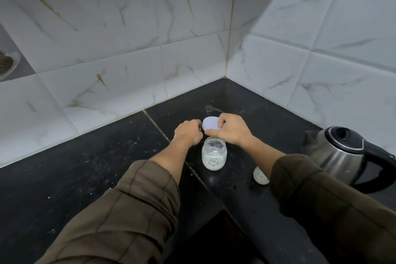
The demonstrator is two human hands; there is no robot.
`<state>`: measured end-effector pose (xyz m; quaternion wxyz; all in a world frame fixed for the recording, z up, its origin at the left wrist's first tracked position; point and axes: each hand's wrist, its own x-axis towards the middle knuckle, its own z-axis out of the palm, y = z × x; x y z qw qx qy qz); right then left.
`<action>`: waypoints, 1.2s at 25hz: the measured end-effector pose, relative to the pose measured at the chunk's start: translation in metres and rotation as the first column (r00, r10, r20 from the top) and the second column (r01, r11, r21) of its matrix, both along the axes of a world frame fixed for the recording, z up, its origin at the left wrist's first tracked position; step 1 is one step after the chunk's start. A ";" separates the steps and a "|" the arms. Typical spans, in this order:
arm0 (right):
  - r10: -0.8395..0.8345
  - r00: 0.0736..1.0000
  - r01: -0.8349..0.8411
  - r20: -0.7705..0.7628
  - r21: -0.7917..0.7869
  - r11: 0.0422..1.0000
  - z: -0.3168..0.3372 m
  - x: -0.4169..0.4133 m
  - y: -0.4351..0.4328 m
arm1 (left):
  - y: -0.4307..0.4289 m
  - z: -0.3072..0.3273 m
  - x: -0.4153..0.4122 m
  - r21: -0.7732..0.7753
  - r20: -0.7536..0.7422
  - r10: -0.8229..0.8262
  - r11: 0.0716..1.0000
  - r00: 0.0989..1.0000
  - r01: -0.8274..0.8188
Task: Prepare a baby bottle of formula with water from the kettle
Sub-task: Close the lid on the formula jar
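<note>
- The baby bottle (214,155) looks light, rigid and smooth, holding a shallow white layer, so a knock would likely tip it; the safest hold is judged to be around its wide body.
- It stands open-mouthed on the black counter (85,178), just below and nearer than both sets of fingers, apparently untouched.
- The left hand (188,134) and right hand (232,129) pinch a pale round lid (210,123) from opposite edges; what lies beneath it is hidden.
- The kettle (340,152) sits well right of the right hand; a small cap (260,175) lies nearer.
</note>
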<state>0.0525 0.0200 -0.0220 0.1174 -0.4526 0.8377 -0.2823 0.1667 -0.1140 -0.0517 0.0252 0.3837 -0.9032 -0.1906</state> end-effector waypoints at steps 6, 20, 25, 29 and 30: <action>0.117 0.993 -0.115 -0.014 0.124 0.986 -0.019 0.007 0.019 | 0.021 -0.013 0.018 0.142 0.016 -0.015 0.990 1.000 0.013; 0.308 0.924 -0.198 -0.227 0.403 0.894 -0.016 0.014 0.013 | 0.029 -0.052 0.022 0.404 -0.101 -0.055 0.910 0.993 0.091; 0.221 0.941 -0.099 -0.256 0.417 0.903 -0.018 0.018 0.006 | 0.031 -0.050 0.023 0.380 -0.117 -0.038 0.921 0.992 0.080; 0.110 0.934 0.042 -0.340 0.410 0.911 -0.016 0.023 0.007 | 0.033 -0.047 0.022 0.360 -0.105 -0.038 0.930 0.994 0.074; 0.132 0.917 0.049 -0.377 0.434 0.900 -0.014 0.022 0.008 | 0.033 -0.046 0.022 0.351 -0.099 -0.047 0.933 0.994 0.079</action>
